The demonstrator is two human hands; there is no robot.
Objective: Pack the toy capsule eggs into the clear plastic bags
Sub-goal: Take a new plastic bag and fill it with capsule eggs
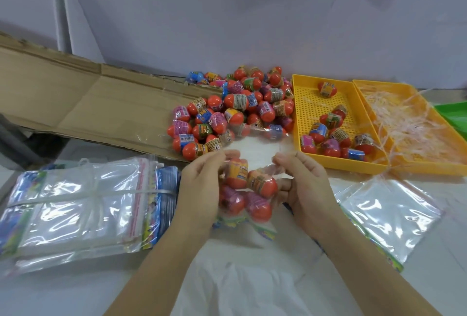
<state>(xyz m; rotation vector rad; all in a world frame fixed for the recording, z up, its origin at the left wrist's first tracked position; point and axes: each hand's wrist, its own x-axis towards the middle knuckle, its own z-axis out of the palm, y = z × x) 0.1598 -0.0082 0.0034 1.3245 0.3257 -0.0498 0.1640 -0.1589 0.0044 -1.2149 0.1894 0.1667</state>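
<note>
The left hand (199,184) and the right hand (303,186) are both holding up one clear plastic bag (249,219) between them, just above the bench (252,277). Each hand is gripping the bag's upper edge with its fingers curled in and the thumb pinching the plastic; the fingertips are blurred, so the exact grip is hard to make out. Four capsule eggs (261,181) are sitting inside the bag, two above and two below, all between the two palms.

Just beyond the hands, a large pile of loose eggs (235,108) is lying on the bench, partly on a flattened cardboard sheet (88,103) that is stretching away past the left hand. Beyond the right hand, a yellow tray (328,103) is holding about ten more eggs, and touching its far side a second yellow tray (429,161) is holding tangled pale strings. A tied bundle of bags (83,204) is lying just outside the left hand. Loose flat bags (386,212) are lying outside the right hand.
</note>
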